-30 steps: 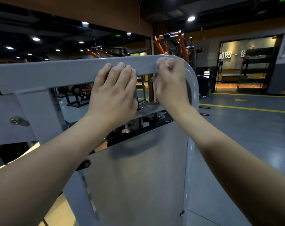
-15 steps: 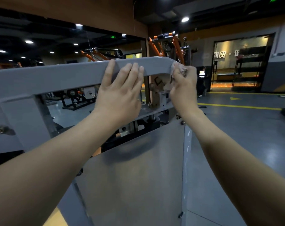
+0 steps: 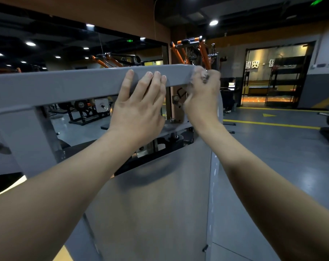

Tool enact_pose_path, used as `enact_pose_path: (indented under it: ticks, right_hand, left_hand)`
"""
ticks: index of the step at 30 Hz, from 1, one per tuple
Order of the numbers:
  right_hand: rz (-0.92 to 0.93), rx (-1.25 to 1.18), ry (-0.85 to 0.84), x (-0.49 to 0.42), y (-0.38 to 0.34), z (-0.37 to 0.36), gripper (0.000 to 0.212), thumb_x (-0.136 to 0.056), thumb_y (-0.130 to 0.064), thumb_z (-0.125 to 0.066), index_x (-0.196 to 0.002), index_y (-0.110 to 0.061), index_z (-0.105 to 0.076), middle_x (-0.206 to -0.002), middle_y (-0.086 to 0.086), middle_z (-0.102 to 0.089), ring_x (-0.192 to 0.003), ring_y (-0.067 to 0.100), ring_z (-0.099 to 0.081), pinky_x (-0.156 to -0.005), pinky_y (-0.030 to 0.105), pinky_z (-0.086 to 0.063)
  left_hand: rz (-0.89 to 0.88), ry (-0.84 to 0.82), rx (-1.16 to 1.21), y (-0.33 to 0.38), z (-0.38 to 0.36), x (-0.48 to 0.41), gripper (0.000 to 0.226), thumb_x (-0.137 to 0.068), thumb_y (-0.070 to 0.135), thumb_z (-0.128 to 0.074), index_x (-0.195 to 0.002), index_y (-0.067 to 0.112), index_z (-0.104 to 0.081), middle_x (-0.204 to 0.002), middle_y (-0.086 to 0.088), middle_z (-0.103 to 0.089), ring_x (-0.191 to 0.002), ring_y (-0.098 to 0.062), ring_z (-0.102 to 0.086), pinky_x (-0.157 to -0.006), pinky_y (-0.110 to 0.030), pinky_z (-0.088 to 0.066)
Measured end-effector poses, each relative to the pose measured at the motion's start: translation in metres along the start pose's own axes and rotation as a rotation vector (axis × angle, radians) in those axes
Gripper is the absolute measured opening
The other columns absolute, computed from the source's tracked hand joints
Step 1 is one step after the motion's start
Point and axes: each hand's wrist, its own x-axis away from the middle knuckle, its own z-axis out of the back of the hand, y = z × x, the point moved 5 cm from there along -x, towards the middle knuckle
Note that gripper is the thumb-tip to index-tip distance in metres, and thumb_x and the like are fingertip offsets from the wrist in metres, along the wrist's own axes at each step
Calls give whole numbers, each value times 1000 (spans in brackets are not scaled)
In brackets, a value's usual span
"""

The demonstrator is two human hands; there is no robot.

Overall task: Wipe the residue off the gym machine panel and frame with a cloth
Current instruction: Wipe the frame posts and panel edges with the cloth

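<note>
The grey gym machine frame (image 3: 65, 85) runs as a top bar across the view and bends down at its right corner. Below it hangs the flat grey panel (image 3: 152, 208). My left hand (image 3: 139, 108) rests with straight fingers on the front of the top bar. My right hand (image 3: 203, 98) grips a small pale cloth (image 3: 197, 72) and holds it against the rounded right corner of the frame. Most of the cloth is hidden inside the fist.
The machine's weight stack and dark mechanism (image 3: 160, 144) show between bar and panel. A mirror wall (image 3: 65, 49) is behind, an orange machine (image 3: 193, 51) stands beyond the corner. Grey floor with yellow lines (image 3: 269, 125) opens to the right, toward a lit doorway (image 3: 276, 78).
My right hand with the cloth has slid from the top of the bar's right end around and slightly down the curved corner. My left hand stays on the bar.
</note>
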Motion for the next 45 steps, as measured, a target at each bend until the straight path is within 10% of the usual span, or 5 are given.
enact_pose_path:
  ticks: [3, 11, 18, 29, 45]
  right_hand:
    - [172, 39, -46, -3, -7, -3, 64, -90, 2, -62, -150, -8, -43, -137, 21, -40, -122, 28, -41, -95, 21, -36]
    - [-106, -7, -115, 7, 60, 0, 30, -97, -8, -51, -126, 1, -52, -131, 16, -32, -115, 29, -40, -92, 18, -37]
    - [82, 93, -174, 13, 77, 7, 56, -97, -8, -57, -151, -5, -42, -137, 24, -37, -124, 40, -42, -100, 41, -46]
    - [119, 129, -87, 12, 83, -5, 58, -96, -6, -54, -152, -7, -40, -133, 24, -43, -122, 36, -46, -94, 27, -40]
    - [127, 98, -151, 45, 115, -5, 69, -92, 5, -57, -156, -12, -37, -140, 19, -39, -124, 31, -43, -104, 39, -48]
  left_hand:
    - [13, 11, 34, 1, 2, -1, 79, -91, 41, -41, -157, 2, -23, -161, -12, -32, -149, -29, -25, -126, -56, -5]
    - [26, -11, 79, 7, 6, 1, 83, -91, 47, -39, -160, 4, -21, -163, -14, -26, -153, -32, -18, -126, -59, -2]
    - [9, 36, 192, 73, -12, -18, 84, -100, 52, -33, -161, -1, -9, -168, -22, -7, -157, -38, -1, -126, -54, -2]
    - [-113, 79, 158, 85, -46, -22, 82, -98, 69, -34, -164, 26, -9, -166, -27, 14, -154, -48, 7, -126, -55, 4]
    - [-91, 13, 95, 88, -44, -24, 96, -96, 74, -30, -164, 14, 3, -166, -24, 19, -151, -51, 15, -125, -59, 3]
